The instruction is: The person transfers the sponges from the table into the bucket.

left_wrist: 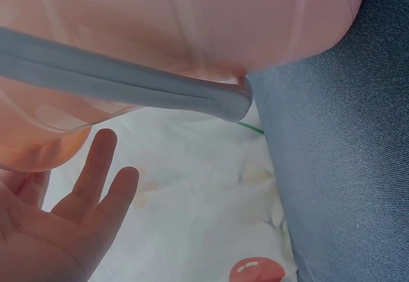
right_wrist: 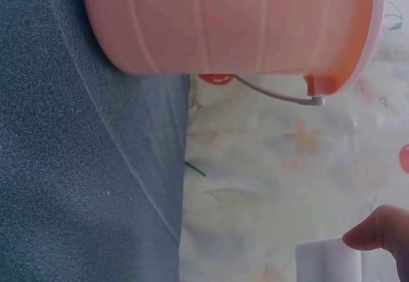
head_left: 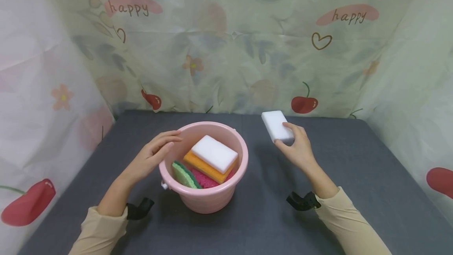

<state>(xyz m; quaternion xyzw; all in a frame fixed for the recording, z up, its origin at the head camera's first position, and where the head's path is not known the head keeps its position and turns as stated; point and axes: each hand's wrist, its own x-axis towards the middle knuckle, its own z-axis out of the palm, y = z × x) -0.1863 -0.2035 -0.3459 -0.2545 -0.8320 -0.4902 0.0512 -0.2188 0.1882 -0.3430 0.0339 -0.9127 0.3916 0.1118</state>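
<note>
In the head view my right hand (head_left: 298, 147) pinches a white sponge (head_left: 277, 126) between thumb and fingers, above the table to the right of the pink bucket (head_left: 209, 198). The right wrist view shows only part of this white sponge (right_wrist: 329, 261), with the thumb at its edge. My left hand (head_left: 152, 156) lies at the bucket's left rim, its fingers extended over the edge; whether they press on it I cannot tell. Inside the bucket, another white sponge (head_left: 214, 153) lies on an orange sponge (head_left: 205, 167). Below them are a green sponge (head_left: 185, 175) and a partly covered dark-pink sponge (head_left: 204, 180).
The bucket stands on a dark grey table (head_left: 269, 215). Its grey handle (left_wrist: 128, 80) hangs against the side in the left wrist view. A printed cloth (head_left: 233, 50) with cherries and hearts encloses the table at the back and sides. Black straps (head_left: 302, 201) circle both wrists.
</note>
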